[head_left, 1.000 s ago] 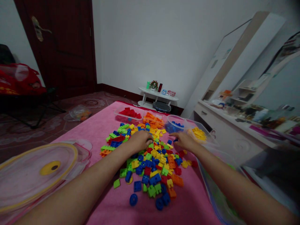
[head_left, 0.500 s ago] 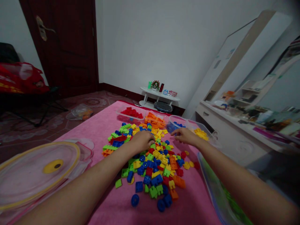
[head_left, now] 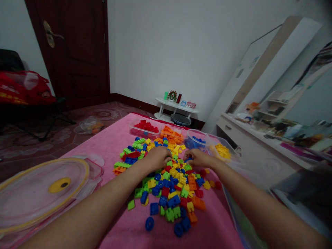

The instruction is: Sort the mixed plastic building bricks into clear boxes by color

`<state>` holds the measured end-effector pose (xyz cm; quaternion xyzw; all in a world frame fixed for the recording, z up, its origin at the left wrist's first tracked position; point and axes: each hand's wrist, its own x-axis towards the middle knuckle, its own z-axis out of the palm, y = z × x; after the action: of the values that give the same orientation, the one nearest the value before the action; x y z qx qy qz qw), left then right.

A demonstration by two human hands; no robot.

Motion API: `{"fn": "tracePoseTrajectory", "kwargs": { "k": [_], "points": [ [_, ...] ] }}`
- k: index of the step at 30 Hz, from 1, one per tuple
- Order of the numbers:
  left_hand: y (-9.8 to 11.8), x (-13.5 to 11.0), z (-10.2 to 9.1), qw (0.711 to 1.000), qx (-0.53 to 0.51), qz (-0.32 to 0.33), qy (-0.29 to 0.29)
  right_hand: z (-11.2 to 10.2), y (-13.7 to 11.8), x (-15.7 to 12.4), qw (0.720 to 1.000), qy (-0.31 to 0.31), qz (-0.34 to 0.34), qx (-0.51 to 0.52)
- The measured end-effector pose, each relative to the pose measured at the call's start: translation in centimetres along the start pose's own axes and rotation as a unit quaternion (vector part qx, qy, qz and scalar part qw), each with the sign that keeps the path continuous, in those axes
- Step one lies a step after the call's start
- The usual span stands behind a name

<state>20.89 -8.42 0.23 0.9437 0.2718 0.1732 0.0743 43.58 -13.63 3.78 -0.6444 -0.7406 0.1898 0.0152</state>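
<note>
A loose pile of toy building bricks [head_left: 169, 186] in blue, green, yellow, red and orange lies on a pink cloth [head_left: 121, 221]. My left hand [head_left: 157, 158] rests over the pile's left-middle part, fingers curled down; whatever they hold, if anything, is hidden. My right hand [head_left: 197, 158] is at the pile's right edge, its thumb and fingers closed around a small blue brick [head_left: 190, 158], which shows partly between them. Blue wheels [head_left: 149, 223] lie at the near edge of the pile.
Behind the pile stand clear tubs of red bricks [head_left: 145, 126], orange bricks [head_left: 171, 134], blue bricks [head_left: 198, 139] and yellow bricks [head_left: 222, 151]. A yellow-rimmed lid [head_left: 28, 193] lies at left. Another clear container [head_left: 242, 211] is at right, partly behind my forearm.
My right hand has moved left and slightly down, from near the blue tub to the pile, and its fingers have closed around a blue brick. My left hand has barely moved.
</note>
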Motion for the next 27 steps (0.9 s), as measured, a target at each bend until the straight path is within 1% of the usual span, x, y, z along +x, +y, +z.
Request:
{"fn": "tracePoseTrajectory", "kwargs": {
  "k": [3, 5, 7, 9, 11, 12, 13, 15, 18, 20, 22, 24, 25, 27],
  "points": [
    [0.0, 0.0, 0.0, 1.0, -0.001, 0.005, 0.0, -2.9, 0.2, -0.3, 0.998, -0.021, 0.042, 0.032],
    [0.0, 0.1, 0.0, 1.0, -0.004, 0.003, -0.001, -5.4, 0.7, -0.3, 0.996, 0.004, 0.082, 0.047],
    [0.0, 0.1, 0.0, 1.0, -0.006, 0.0, -0.003, -7.5, 1.5, -0.1, 0.99, 0.074, 0.118, 0.029],
    [0.0, 0.1, 0.0, 1.0, -0.007, 0.0, -0.003, -8.7, 2.2, 0.1, 0.973, 0.172, 0.156, -0.015],
    [0.0, 0.1, 0.0, 1.0, -0.008, 0.002, 0.0, -8.9, 2.7, 0.0, 0.947, 0.247, 0.188, -0.081],
    [0.0, 0.0, 0.0, 1.0, -0.009, 0.002, 0.0, -8.6, 2.8, -0.2, 0.938, 0.263, 0.195, -0.114],
    [0.0, 0.0, -0.1, 1.0, -0.01, 0.002, -0.001, -8.2, 2.8, -0.4, 0.935, 0.259, 0.192, -0.145],
    [0.1, 0.0, -0.1, 1.0, -0.012, 0.002, -0.004, -6.9, 2.3, -1.3, 0.944, 0.209, 0.171, -0.189],
    [0.1, 0.0, -0.1, 1.0, -0.011, 0.006, -0.003, -4.7, 1.0, -3.2, 0.965, 0.083, 0.122, -0.219],
    [0.1, 0.0, -0.1, 1.0, -0.01, 0.007, 0.0, -3.2, 0.2, -4.5, 0.964, -0.011, 0.112, -0.24],
    [0.1, 0.0, -0.1, 1.0, -0.014, 0.005, -0.003, -1.8, -0.5, -5.8, 0.951, -0.091, 0.114, -0.273],
    [0.1, 0.0, 0.0, 1.0, -0.018, 0.002, -0.007, -0.4, -0.8, -6.7, 0.935, -0.129, 0.12, -0.307],
    [0.1, 0.0, 0.0, 1.0, -0.02, 0.001, -0.007, 0.3, -0.8, -7.0, 0.931, -0.132, 0.119, -0.32],
    [0.1, 0.0, 0.0, 1.0, -0.021, 0.001, -0.007, 1.4, -0.4, -7.4, 0.931, -0.114, 0.11, -0.328]
  ]
}}
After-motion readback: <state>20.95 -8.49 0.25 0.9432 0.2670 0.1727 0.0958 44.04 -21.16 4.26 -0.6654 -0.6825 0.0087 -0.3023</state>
